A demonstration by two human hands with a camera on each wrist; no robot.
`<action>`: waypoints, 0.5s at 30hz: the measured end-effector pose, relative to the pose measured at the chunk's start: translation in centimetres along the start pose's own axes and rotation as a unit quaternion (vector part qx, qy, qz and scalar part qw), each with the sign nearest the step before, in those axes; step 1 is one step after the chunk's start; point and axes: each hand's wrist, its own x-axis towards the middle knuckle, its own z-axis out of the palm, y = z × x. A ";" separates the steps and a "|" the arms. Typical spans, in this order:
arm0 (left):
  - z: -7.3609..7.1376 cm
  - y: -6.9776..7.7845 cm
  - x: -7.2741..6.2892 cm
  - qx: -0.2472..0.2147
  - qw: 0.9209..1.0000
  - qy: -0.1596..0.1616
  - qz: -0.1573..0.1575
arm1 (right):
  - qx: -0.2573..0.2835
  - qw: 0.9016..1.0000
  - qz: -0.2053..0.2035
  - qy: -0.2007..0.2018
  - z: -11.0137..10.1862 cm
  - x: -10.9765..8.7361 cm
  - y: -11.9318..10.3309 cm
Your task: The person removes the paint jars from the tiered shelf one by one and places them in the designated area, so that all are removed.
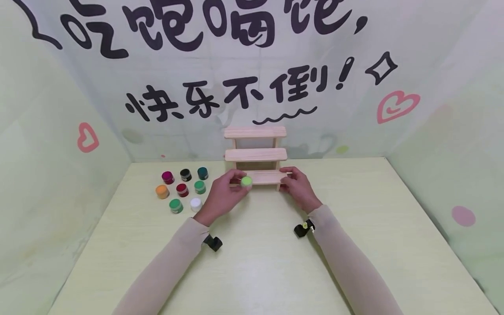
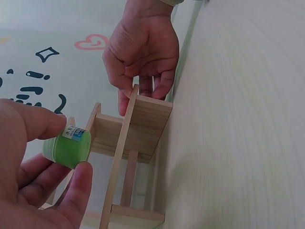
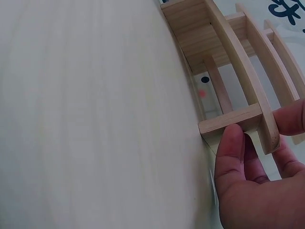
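Note:
A three-tier wooden step rack [image 1: 256, 154] stands against the back wall. My left hand [image 1: 226, 192] pinches a small light green paint jar [image 1: 246, 181] between thumb and fingers, in front of the left end of the lowest step. The left wrist view shows a printed label on the side of that green jar [image 2: 71, 147]. At the other end, my right hand [image 1: 300, 189] grips the lowest step. In the right wrist view, the thumb lies at the edge of this wooden step [image 3: 238, 57], with fingertips [image 3: 232, 136] curled under it against the end leg.
Left of the rack, several paint jars stand loosely grouped on the table [image 1: 252, 271], among them an orange jar [image 1: 162, 191], a black jar [image 1: 186, 175] and a white jar [image 1: 196, 204]. A printed cloth wall [image 1: 177, 140] encloses the back and sides.

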 end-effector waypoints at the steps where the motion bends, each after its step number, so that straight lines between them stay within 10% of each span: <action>1: -0.2 -0.1 -0.1 0.001 1.000 0.000 -0.001 | 0.001 1.000 -0.001 0.000 0.0 0.0 0.0; 15: -4.3 -2.4 -2.8 0.019 0.999 0.039 0.004 | 0.015 1.000 0.006 -0.010 -0.2 0.2 0.1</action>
